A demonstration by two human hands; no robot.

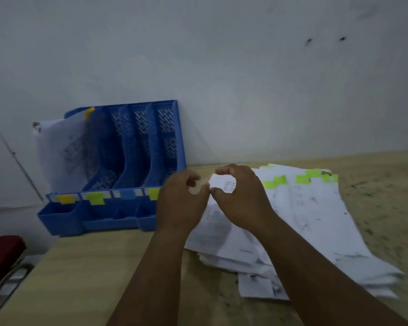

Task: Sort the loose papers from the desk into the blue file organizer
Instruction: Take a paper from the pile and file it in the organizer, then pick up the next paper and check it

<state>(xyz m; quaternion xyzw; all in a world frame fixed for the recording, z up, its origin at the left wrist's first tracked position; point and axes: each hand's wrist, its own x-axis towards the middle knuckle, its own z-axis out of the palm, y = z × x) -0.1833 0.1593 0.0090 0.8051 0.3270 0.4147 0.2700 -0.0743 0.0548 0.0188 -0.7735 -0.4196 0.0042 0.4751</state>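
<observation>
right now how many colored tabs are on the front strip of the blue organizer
4 along the front strip: orange tab at the left end, green tab, blue tab, yellow tab beside the left hand, which may hide more.

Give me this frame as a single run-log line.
left hand: over paper pile, fingers curled | right hand: same, grip unclear | blue file organizer: papers in leftmost slot only
</observation>
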